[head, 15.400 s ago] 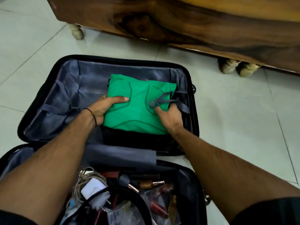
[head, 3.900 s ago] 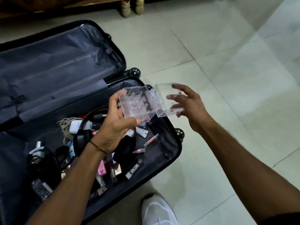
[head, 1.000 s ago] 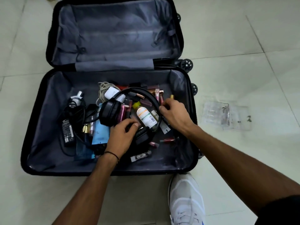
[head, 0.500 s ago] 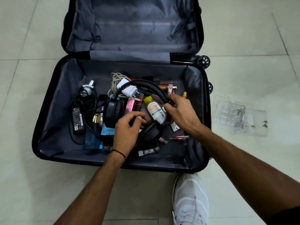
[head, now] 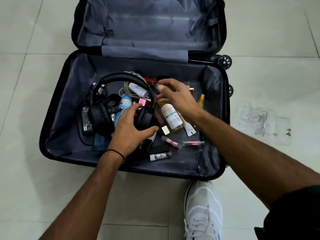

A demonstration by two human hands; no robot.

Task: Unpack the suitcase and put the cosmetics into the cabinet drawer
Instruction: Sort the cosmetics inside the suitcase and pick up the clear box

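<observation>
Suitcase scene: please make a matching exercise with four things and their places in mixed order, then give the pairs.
Things:
1 headphones
2 clear box
3 shoe
4 adapter

Places:
A floor, right of the suitcase
B leftmost inside the suitcase
C floor, near side of the suitcase
D gripped by the left hand

Pairs: 1-D; 2-A; 3-C; 4-B

A single wide-angle view from the person's head looks steeply down at the tiled floor [head: 34, 196], close enough that the open suitcase [head: 69, 118] fills the middle and its far half is cut by the top edge. Both forearms enter from the near edge; the left hand [head: 131, 130] on the headphones [head: 103, 116] and the right hand [head: 174, 97] sit mid-frame. A white shoe [head: 202, 210] lies nearest, at right.
</observation>
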